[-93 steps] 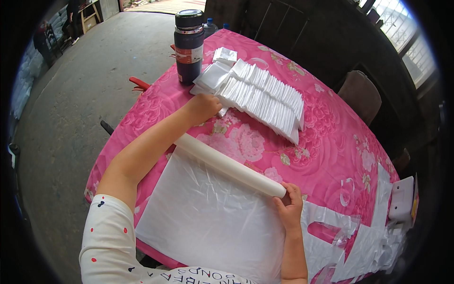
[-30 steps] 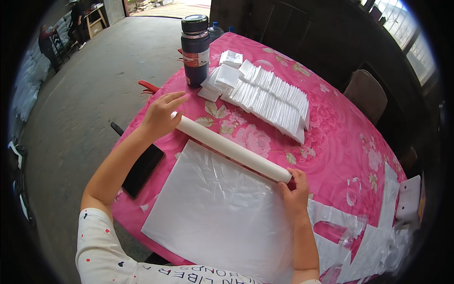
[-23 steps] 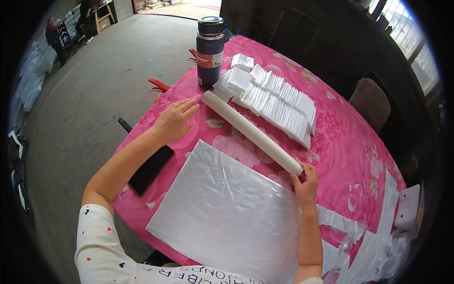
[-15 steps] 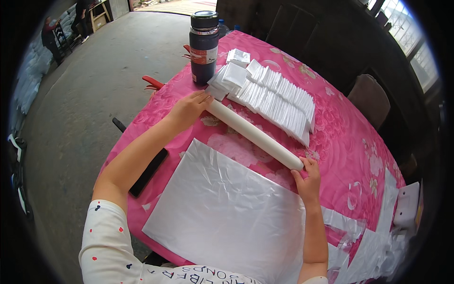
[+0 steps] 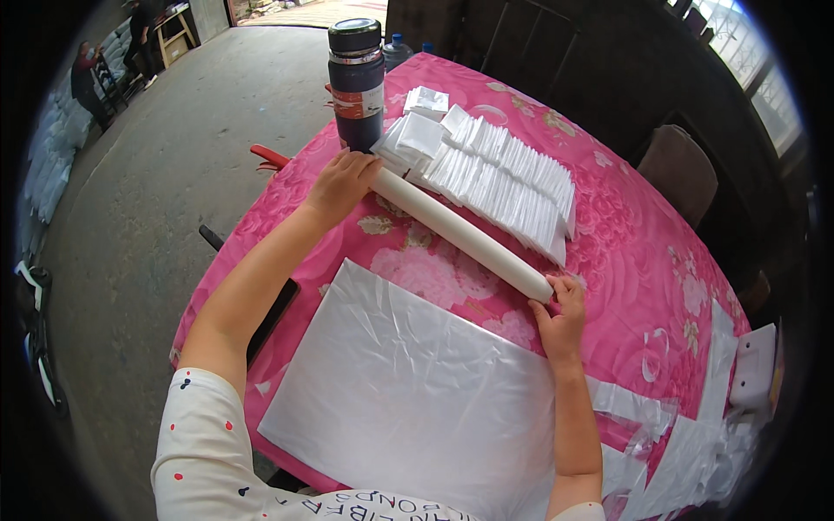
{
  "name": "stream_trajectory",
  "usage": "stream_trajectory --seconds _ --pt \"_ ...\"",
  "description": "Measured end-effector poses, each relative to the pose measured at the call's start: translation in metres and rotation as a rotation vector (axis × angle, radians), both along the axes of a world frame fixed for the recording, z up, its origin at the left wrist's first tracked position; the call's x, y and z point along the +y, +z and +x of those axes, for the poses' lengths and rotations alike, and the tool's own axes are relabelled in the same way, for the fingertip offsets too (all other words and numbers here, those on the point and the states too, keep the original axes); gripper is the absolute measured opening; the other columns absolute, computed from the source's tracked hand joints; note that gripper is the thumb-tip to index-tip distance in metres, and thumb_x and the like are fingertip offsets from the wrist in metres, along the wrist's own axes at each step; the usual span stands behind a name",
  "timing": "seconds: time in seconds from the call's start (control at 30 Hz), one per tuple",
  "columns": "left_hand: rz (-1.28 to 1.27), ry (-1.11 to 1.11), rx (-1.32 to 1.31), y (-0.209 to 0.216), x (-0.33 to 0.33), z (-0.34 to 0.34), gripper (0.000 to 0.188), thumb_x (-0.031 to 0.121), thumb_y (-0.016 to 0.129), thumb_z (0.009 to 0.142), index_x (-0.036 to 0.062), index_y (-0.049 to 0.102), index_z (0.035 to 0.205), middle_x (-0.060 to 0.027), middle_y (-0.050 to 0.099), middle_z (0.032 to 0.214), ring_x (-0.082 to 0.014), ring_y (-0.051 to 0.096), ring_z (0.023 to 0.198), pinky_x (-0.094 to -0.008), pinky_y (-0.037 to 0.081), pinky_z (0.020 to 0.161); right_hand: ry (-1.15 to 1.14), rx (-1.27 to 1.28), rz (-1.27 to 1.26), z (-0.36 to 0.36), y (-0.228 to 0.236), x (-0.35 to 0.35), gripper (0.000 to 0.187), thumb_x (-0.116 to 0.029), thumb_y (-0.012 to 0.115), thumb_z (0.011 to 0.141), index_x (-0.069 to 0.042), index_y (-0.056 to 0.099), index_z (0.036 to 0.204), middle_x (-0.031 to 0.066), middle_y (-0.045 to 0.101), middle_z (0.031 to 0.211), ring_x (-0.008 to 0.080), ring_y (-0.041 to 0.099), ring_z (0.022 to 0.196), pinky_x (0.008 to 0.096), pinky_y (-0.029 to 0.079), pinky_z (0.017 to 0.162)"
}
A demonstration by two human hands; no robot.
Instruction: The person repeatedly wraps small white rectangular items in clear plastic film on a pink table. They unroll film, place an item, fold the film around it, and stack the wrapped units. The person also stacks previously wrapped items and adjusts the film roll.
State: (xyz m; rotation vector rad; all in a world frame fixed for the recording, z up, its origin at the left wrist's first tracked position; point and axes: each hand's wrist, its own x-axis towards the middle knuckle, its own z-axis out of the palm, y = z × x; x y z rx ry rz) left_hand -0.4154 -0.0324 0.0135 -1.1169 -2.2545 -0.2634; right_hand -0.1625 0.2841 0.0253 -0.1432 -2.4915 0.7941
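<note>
Grey concrete floor (image 5: pixel 174 182) spreads at the left of this room, and at its far end two people (image 5: pixel 85 82) (image 5: pixel 140 39) stand near stacked pale sacks (image 5: pixel 56 165). Before me, the worktop (image 5: pixel 608 286) wears a pink cloth with printed flowers. Across its middle, slantwise, goes a long white roll (image 5: pixel 460 240), which the person has by both ends. At the upper left end, the left hand (image 5: pixel 344 184) has its grip closed over the roll, its fingers reaching around the tip. At the lower right end, the right hand (image 5: pixel 561 318) pinches the roll, so its grip is also taken. I cannot tell whether the roll rests on the cloth or is slightly raised. Nearer to the person's body lies a white plastic sheet (image 5: pixel 408 391), flat but with some creases, apart from the roll. Beyond the roll stand folded white packets (image 5: pixel 504 178) in tight rows, and beside them are small loose piles (image 5: pixel 420 136). Just by these, a dark flask (image 5: pixel 358 91) stands upright. Under the left forearm a black phone (image 5: pixel 276 314) is partly hidden. On the right side, thin plastic bags (image 5: pixel 673 451) lie disorderly near a white box (image 5: pixel 752 368).
</note>
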Motion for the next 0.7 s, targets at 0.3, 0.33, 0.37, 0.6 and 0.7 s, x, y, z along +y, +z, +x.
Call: stream_trajectory --seconds 0.3,0.33,0.37,0.6,0.7 --pt "-0.021 -0.141 0.045 0.043 -0.026 0.089 0.046 0.006 0.066 0.07 0.004 0.049 0.112 -0.012 0.046 0.108 -0.0296 0.049 0.105 -0.0425 0.041 0.095 -0.016 -0.047 -0.19 0.081 0.029 -0.004 0.041 -0.002 0.073 0.066 -0.002 0.055 0.102 0.0111 0.059 0.099 0.0256 0.057 0.091 0.034 0.045 0.081" --pt "-0.016 -0.171 0.013 0.047 -0.029 0.104 0.046 0.006 0.067 0.07 0.0037 0.049 0.112 -0.0124 0.045 0.108 -0.0298 0.049 0.104 -0.0419 0.042 0.094 0.001 -0.089 -0.159 0.099 0.035 -0.006 0.042 -0.002 0.073 0.066 -0.003 0.054 0.103 0.0108 0.061 0.101 0.0255 0.058 0.091 0.0335 0.045 0.081" --pt "-0.011 -0.203 -0.011 0.051 -0.031 0.119 0.046 0.005 0.067 0.069 0.0034 0.049 0.111 -0.0129 0.045 0.107 -0.03 0.05 0.104 -0.0414 0.043 0.093 -0.002 -0.145 -0.165 0.118 0.043 -0.011 0.042 -0.003 0.073 0.066 -0.003 0.054 0.103 0.0108 0.061 0.101 0.0254 0.059 0.091 0.0333 0.045 0.081" --pt "-0.155 -0.287 -0.197 0.032 -0.038 0.225 0.034 0.007 0.057 0.075 0.0001 0.052 0.108 -0.0117 0.049 0.102 -0.026 0.05 0.101 -0.0347 0.045 0.087 -0.036 -0.322 -0.21 0.236 0.038 -0.027 0.044 -0.004 0.072 0.064 -0.005 0.055 0.104 0.0113 0.061 0.098 0.026 0.059 0.09 0.0325 0.046 0.079" --pt "-0.139 -0.291 -0.286 0.027 -0.037 0.25 0.033 0.007 0.055 0.075 -0.0009 0.052 0.107 -0.0123 0.049 0.104 -0.0263 0.05 0.102 -0.0354 0.045 0.087 -0.074 -0.354 -0.185 0.265 0.029 -0.035 0.042 -0.008 0.071 0.066 -0.005 0.055 0.105 0.0119 0.061 0.097 0.0281 0.059 0.091 0.0349 0.046 0.08"
